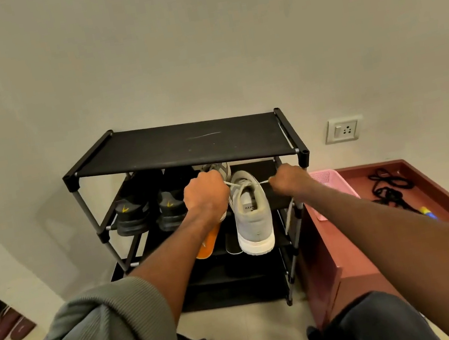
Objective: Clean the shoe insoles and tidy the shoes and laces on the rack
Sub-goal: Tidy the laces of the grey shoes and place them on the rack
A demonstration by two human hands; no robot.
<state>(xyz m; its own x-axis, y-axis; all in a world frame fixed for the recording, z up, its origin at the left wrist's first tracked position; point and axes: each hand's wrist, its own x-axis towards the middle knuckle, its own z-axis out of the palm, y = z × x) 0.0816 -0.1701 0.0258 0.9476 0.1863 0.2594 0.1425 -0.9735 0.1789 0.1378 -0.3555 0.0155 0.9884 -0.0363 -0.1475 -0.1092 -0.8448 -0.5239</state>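
head cam | looks forward-down | near shoe rack [182, 144] | single view

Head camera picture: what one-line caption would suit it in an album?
Both hands, left and right, pull the laces of a grey shoe on a black shoe rack.

The wall [194, 40] was plain cream, with a white socket [342, 129] low on the right above a pale floor [261, 337].
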